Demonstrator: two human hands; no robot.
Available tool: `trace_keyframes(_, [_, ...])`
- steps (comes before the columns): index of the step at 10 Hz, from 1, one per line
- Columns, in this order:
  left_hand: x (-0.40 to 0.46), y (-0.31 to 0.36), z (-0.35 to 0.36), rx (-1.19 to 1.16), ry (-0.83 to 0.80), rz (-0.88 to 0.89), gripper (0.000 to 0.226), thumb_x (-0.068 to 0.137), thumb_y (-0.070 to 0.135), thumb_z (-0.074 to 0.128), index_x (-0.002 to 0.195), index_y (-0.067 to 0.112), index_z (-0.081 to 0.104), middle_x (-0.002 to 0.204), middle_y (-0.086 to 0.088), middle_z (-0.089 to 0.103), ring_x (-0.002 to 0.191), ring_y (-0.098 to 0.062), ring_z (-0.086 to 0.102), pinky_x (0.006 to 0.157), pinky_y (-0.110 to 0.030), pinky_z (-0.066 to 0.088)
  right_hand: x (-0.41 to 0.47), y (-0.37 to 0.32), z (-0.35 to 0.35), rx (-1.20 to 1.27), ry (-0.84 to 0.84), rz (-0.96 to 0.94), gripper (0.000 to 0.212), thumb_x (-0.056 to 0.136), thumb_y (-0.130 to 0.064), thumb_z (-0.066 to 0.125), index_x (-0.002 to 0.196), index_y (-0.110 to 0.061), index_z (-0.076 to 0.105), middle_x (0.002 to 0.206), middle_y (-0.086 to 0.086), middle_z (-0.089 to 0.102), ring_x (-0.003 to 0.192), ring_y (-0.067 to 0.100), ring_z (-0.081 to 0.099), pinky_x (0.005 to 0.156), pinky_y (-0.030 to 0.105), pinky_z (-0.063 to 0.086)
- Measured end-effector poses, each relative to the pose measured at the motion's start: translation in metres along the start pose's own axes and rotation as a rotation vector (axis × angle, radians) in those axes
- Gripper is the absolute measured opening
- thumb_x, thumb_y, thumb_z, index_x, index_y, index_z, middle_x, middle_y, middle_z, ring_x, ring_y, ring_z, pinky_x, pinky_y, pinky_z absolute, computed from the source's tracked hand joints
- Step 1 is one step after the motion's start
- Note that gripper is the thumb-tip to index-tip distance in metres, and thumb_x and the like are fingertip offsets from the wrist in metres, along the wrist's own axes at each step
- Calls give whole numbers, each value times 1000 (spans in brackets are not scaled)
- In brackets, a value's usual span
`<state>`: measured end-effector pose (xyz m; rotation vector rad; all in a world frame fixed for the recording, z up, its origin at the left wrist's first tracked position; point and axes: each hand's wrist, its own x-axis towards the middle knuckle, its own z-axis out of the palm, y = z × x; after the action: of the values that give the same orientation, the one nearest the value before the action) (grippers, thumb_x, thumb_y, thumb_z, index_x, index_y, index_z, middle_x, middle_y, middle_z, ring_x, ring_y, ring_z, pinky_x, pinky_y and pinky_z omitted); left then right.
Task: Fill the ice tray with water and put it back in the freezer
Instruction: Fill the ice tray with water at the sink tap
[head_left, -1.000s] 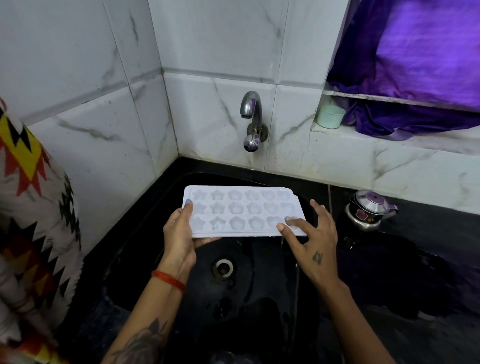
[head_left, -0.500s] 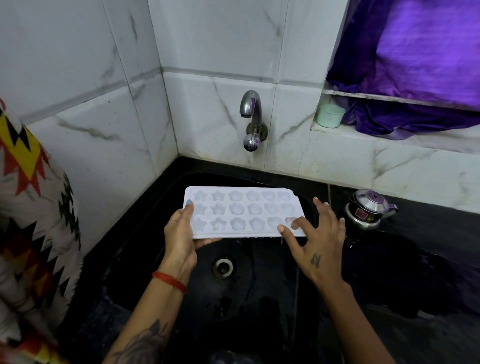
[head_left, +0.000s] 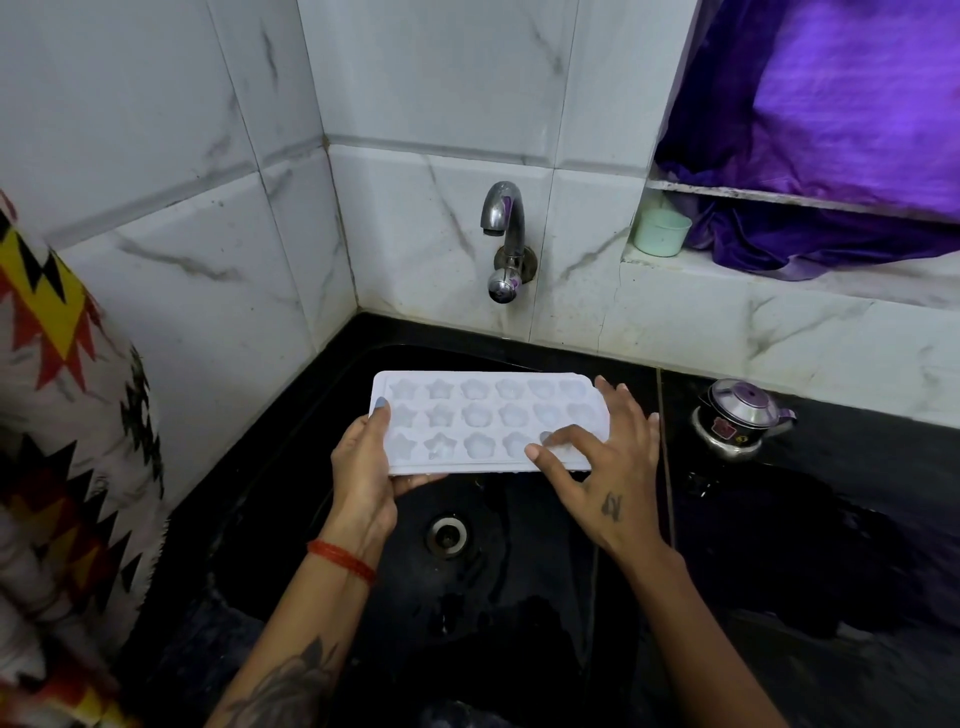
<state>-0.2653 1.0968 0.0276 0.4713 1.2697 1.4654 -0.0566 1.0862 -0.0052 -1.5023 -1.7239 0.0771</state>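
Observation:
A white ice tray (head_left: 483, 415) with star and flower shaped cells is held level over the black sink (head_left: 519, 571). My left hand (head_left: 363, 467) grips its left end, thumb on top and fingers underneath. My right hand (head_left: 602, 462) lies over the tray's right end, fingers spread, with the thumb and a fingertip touching the front right cells. A chrome tap (head_left: 501, 234) juts from the tiled wall behind the tray; no water runs from it.
The sink drain (head_left: 447, 535) lies below the tray. A small steel kettle (head_left: 737, 418) stands on the black counter at right. A pale green cup (head_left: 661, 233) and purple cloth (head_left: 831, 130) fill the wall niche. Patterned fabric (head_left: 57, 415) hangs at left.
My right hand has slid left and further onto the tray's right end. The tray and my left hand have stayed nearly still.

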Motion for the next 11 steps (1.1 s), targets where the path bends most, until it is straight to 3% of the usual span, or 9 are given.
trace_keyframes(2, [1, 0, 0, -5, 3, -2, 17, 95, 30, 54, 86, 15, 57, 89, -6, 68, 78, -24, 67, 44, -37, 56, 0, 0, 0, 77, -47, 31, 38, 78, -65, 52, 80, -34, 73, 151, 4, 33, 145, 12, 7, 117, 47, -5])
trace_keyframes(4, [0, 0, 1, -1, 1, -4, 17, 95, 29, 55, 86, 15, 57, 89, -7, 68, 78, -24, 67, 44, -37, 57, -1, 3, -3, 61, -39, 23, 37, 76, -66, 54, 69, -33, 70, 151, 3, 34, 146, 16, 9, 117, 51, -3])
trace_keyframes(7, [0, -1, 1, 1, -9, -5, 17, 95, 30, 55, 88, 15, 58, 91, -7, 69, 79, -24, 68, 46, -38, 57, -1, 5, -2, -113, 37, -95, 42, 80, -64, 52, 71, -26, 69, 147, 12, 40, 143, 28, 22, 114, 59, 7])
trace_keyframes(11, [-1, 1, 2, -3, -17, -9, 16, 95, 30, 54, 90, 14, 58, 92, -7, 69, 79, -24, 68, 48, -41, 58, -3, 3, -3, 128, -67, 77, 40, 76, -68, 50, 83, -36, 73, 154, 1, 28, 146, 18, 5, 115, 58, 9])
